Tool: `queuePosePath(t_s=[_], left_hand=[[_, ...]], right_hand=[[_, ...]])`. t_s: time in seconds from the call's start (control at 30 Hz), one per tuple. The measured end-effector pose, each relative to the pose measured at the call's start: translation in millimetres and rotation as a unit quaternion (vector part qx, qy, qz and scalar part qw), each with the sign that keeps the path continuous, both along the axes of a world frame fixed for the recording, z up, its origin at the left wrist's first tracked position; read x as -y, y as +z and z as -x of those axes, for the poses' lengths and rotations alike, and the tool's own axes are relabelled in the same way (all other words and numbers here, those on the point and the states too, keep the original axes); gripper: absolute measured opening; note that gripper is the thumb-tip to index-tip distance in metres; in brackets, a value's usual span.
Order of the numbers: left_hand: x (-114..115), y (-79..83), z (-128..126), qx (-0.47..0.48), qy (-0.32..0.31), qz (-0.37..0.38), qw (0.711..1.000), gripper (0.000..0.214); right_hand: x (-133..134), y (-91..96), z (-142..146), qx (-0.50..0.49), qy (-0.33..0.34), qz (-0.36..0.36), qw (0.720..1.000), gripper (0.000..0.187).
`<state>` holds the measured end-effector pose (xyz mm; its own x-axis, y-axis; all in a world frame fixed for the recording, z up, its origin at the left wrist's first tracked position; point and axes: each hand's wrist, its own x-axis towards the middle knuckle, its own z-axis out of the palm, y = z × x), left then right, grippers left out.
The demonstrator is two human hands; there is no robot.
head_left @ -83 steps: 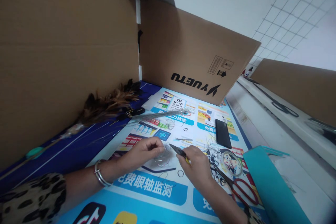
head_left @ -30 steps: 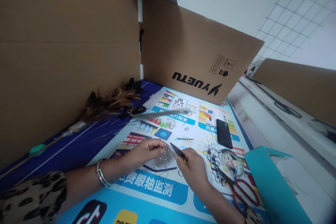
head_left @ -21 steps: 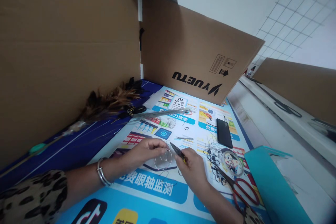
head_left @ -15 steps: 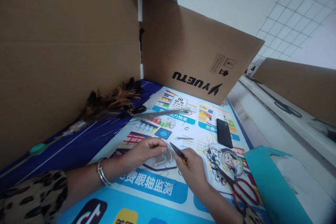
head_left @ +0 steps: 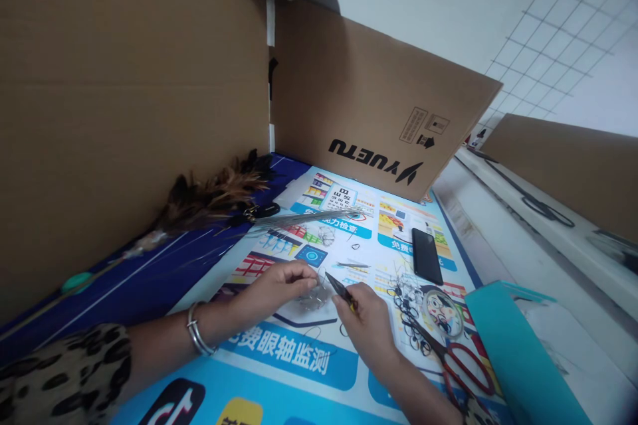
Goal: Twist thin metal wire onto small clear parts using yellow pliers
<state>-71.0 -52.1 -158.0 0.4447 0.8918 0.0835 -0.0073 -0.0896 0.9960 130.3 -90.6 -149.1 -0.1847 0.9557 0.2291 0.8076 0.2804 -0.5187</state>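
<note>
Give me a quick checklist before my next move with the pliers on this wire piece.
1. Grip of left hand on wire piece: ok, pinched at the fingertips.
2. Grip of right hand on pliers: ok.
3. Plier tips aimed at the wire piece: ok.
4. Tips touching the wire: cannot tell, too fine to see.
5. Straight wire bundle lying beyond both hands, untouched: ok.
</note>
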Motion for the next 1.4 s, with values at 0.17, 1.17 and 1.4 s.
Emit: queuePosePath(t_s=[0.17,1.17,1.4], left_hand=[[-2.0,-3.6,0.0,-0.045,0.014,-0.045,0.998,0.018],[-0.5,1.2,-1.3,-0.131,0.035,-0.178,0.975,0.015],[0.5,4.4,-1.0,-0.135,0.024,-0.176,0.975,0.015]], right_hand=[[-1.2,-2.2,-1.1,0.01,-0.001,-0.012,1.0,0.021],[0.3,0.2,-3.1,0.166,0.044,-0.13,0.977,0.014],[-0.6,0.5,-3.6,0.179,0.05,-0.12,0.975,0.013]])
